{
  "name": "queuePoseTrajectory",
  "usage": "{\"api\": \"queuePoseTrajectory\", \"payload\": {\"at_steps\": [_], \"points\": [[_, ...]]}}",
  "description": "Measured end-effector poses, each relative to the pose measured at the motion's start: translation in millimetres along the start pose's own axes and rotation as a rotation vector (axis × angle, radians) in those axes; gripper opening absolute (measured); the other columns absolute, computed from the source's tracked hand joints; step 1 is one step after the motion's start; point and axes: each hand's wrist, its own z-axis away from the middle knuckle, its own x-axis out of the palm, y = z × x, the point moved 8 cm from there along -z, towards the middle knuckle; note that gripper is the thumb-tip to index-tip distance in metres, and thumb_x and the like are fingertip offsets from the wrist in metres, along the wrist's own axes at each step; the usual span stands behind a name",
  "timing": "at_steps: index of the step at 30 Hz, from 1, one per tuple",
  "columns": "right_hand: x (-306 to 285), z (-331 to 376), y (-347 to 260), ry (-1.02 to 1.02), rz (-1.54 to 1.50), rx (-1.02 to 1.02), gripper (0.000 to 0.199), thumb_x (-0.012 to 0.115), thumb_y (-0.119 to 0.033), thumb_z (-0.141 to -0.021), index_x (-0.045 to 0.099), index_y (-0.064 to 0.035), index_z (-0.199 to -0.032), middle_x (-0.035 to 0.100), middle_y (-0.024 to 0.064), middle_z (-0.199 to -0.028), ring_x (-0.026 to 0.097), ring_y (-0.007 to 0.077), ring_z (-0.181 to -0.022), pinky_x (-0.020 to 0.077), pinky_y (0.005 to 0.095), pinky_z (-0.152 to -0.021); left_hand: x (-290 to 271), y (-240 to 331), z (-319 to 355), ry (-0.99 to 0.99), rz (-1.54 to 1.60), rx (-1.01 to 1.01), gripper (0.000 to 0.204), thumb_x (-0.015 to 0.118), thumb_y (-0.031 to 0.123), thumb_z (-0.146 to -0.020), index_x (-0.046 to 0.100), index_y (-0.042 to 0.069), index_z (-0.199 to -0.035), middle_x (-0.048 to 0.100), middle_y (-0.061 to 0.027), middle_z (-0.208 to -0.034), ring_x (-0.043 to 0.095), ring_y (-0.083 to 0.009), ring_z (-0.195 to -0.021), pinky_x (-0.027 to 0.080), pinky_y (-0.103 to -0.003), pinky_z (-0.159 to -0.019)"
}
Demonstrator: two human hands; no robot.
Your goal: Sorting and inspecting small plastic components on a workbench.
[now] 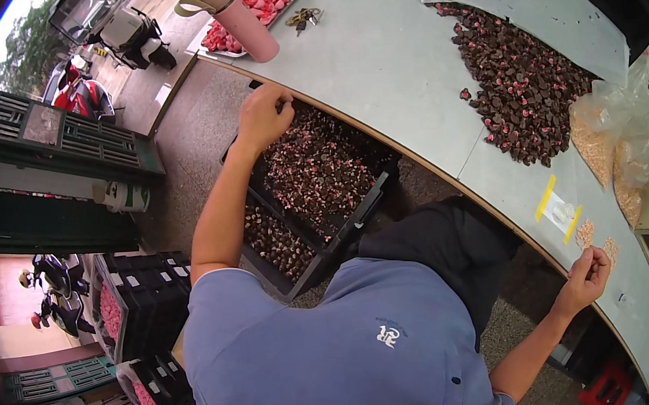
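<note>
My left hand [267, 117] is over the table's front edge, above a black crate [376, 197]. Its fingers are curled closed, and anything inside them is hidden. Dark brown pieces mixed with small pink and beige ones [313, 173] fill much of that crate. At the right end of the table, my right hand [589, 275] has thumb and fingers pressed together; what they pinch is too small to name. Small beige pieces [584, 234] lie in little piles just beyond its fingertips. A clear patch [558, 212] between yellow tape strips is stuck on the table nearby.
A wide heap of dark brown and pink pieces [515, 85] covers the table's far right. Plastic bags of beige bits [594, 141] stand beside it. At the far left are a pink bottle [251, 36], keys [305, 19] and a tray of pink pieces [258, 6]. Stacked black crates [148, 302] stand left.
</note>
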Motion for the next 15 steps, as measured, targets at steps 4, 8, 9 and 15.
{"api": "queuePoseTrajectory", "payload": {"at_steps": [4, 8, 9, 15], "points": [[9.4, 0.4, 3.6, -0.006, -0.022, -0.007, 0.01, 0.058, -0.012, -0.098, 0.059, -0.0023, -0.101, 0.045, -0.0038, -0.071, 0.038, 0.0024, -0.059, 0.0301, 0.0178, -0.051, 30.1, 9.1, 53.1, 0.335, 0.003, 0.068, 0.011, 0.07, 0.009, -0.073, 0.063, 0.004, -0.079, 0.064, -0.0124, -0.08, 0.064, -0.0299, -0.079, 0.051, -0.041, -0.073], [12.2, 2.5, 0.7, -0.041, 0.013, -0.007, 0.011, 0.058, -0.013, -0.098, 0.059, -0.0019, -0.101, 0.045, -0.0038, -0.071, 0.038, 0.0024, -0.059, 0.03, 0.0177, -0.051, 139.8, 47.5, 100.3, -0.116, -0.134, 0.139, 0.057, 0.07, 0.039, -0.078, 0.057, 0.011, -0.126, 0.05, -0.0144, -0.134, 0.042, -0.0333, -0.13, 0.025, -0.055, -0.113], [11.8, 1.4, -1.8, -0.043, 0.015, -0.014, 0.011, 0.058, -0.013, -0.098, 0.059, -0.0018, -0.101, 0.045, -0.0038, -0.071, 0.038, 0.0023, -0.059, 0.0299, 0.0177, -0.051, 154.6, 49.5, 104.9, -0.142, -0.171, 0.148, 0.055, 0.068, 0.04, -0.079, 0.058, 0.01, -0.124, 0.05, -0.0147, -0.134, 0.041, -0.0342, -0.131, 0.024, -0.056, -0.113], [7.3, 0.6, -9.4, -0.058, 0.052, -0.016, 0.011, 0.058, -0.012, -0.098, 0.058, -0.0011, -0.101, 0.045, -0.0034, -0.071, 0.038, 0.0024, -0.059, 0.0297, 0.0177, -0.051, 179.6, 19.8, 101.7, -0.156, -0.258, 0.12, 0.048, 0.064, 0.042, -0.079, 0.061, 0.009, -0.114, 0.048, -0.0152, -0.137, 0.039, -0.0353, -0.132, 0.021, -0.06, -0.113]]}}
